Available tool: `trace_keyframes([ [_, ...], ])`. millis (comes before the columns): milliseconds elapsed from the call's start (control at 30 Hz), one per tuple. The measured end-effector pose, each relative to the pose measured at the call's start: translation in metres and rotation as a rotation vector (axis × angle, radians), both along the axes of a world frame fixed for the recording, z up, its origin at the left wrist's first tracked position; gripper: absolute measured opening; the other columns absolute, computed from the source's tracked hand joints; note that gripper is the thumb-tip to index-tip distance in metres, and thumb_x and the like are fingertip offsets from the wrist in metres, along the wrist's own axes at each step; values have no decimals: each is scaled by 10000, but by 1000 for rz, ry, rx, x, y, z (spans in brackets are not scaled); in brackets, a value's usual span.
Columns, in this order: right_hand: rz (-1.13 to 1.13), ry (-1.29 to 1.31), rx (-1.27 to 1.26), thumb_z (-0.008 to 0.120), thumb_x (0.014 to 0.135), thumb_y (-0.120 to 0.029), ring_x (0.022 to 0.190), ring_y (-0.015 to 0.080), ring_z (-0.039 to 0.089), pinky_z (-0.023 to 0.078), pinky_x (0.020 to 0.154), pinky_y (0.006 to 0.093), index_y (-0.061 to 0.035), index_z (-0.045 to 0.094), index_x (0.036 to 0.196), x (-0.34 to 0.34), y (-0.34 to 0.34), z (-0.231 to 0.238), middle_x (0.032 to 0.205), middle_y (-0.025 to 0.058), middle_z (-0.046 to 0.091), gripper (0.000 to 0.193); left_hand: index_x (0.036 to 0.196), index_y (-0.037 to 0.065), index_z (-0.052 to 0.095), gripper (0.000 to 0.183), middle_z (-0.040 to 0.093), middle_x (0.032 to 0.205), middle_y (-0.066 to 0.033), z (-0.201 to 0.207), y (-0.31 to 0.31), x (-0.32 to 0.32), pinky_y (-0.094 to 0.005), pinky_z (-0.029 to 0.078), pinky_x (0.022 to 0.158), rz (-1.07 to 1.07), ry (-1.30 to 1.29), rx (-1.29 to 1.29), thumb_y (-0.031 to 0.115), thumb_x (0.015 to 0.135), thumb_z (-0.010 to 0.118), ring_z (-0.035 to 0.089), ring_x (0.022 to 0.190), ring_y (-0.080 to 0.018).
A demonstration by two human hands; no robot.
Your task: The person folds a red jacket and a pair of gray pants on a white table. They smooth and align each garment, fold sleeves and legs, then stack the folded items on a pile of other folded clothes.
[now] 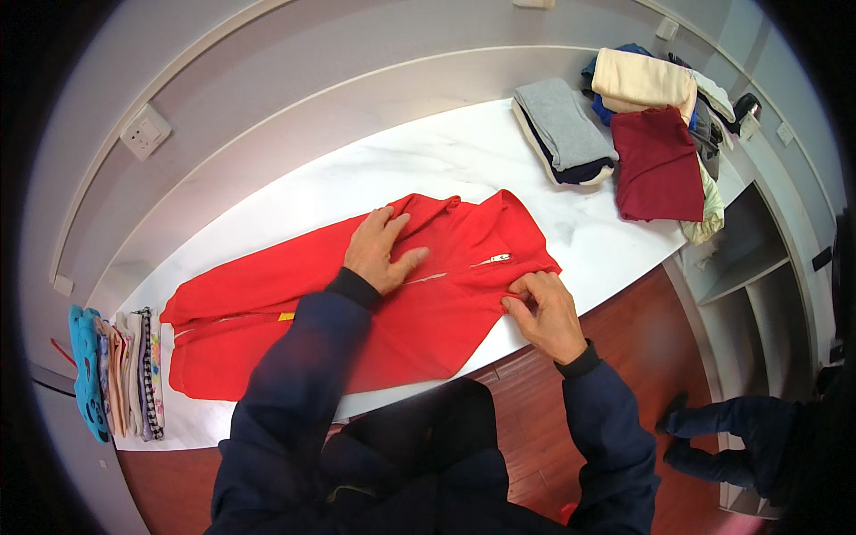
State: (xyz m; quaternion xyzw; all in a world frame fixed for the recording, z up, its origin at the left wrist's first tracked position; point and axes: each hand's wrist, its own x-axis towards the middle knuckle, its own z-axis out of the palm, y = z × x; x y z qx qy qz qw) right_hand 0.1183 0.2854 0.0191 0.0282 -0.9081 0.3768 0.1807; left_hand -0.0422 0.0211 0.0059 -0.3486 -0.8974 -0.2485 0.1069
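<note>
A red zip-up jacket (428,312) lies spread lengthwise on the white marbled table (446,152). Its zipper runs along the middle, with a pale pull near the collar end and a small yellow tag lower down. My left hand (382,253) rests palm down on the upper part of the jacket, fingers apart. At the jacket's right edge, my right hand (546,314) pinches the cloth between thumb and fingers.
Folded clothes in grey (566,125), cream (644,80) and dark red (658,165) are stacked at the far right. A row of folded fabrics (134,374) stands at the left end. White shelving (744,285) and another person's legs (727,446) are on the right.
</note>
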Motion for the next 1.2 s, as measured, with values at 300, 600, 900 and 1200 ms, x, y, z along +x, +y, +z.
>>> trace_keyframes([
  [300,-276,140,193,862,750,-316,1110,384,524,405,969,473,11,553,1285,19,-1,-5,1194,225,592,700,1431,33,533,852,390,1521,-305,10,-17,49,-603,289,1154,-36,74,-253,629,844,691,342,1411,-532],
  [600,-256,48,83,869,763,-362,1183,379,530,369,1057,501,35,427,1449,7,-5,-17,1284,250,566,907,1459,88,523,723,395,1544,-256,-10,-9,58,-652,206,1171,6,182,-323,591,940,560,295,1443,-513],
  [900,-299,-6,-902,801,773,24,1001,221,662,558,792,328,55,353,1473,0,-20,-7,1202,165,613,832,1417,90,570,617,455,1505,-251,-12,-10,58,-653,221,1162,9,192,-245,487,945,581,334,1430,-496],
  [1200,-201,-345,-1159,749,902,-128,764,110,660,476,584,245,-25,636,1175,5,-12,10,971,45,707,313,1399,85,587,627,464,1496,-261,-15,-9,59,-668,198,1160,13,191,-212,513,940,573,343,1422,-510],
])
